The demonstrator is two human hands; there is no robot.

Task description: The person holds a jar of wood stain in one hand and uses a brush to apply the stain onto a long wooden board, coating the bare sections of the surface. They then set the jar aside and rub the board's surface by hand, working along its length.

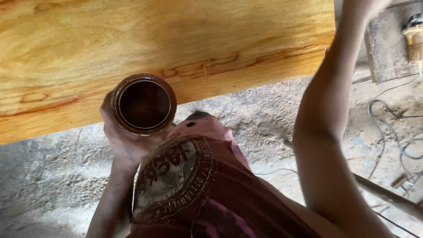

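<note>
My left hand (123, 143) grips a round brown can (143, 104) from below, holding it upright at the near edge of a wide, glossy yellow-orange wooden board (167, 39). The can is open at the top and dark liquid fills it. My right arm (326, 110) stretches up and away past the board's right end; its hand leaves the picture at the top edge, so what it holds is hidden. My printed reddish shirt (194, 185) fills the lower middle.
Below the board lies a dusty floor (48, 176) covered in sawdust. Grey cables (392, 128) snake over the ground at the right. A yellow power tool (414, 39) rests on a grey block at the top right.
</note>
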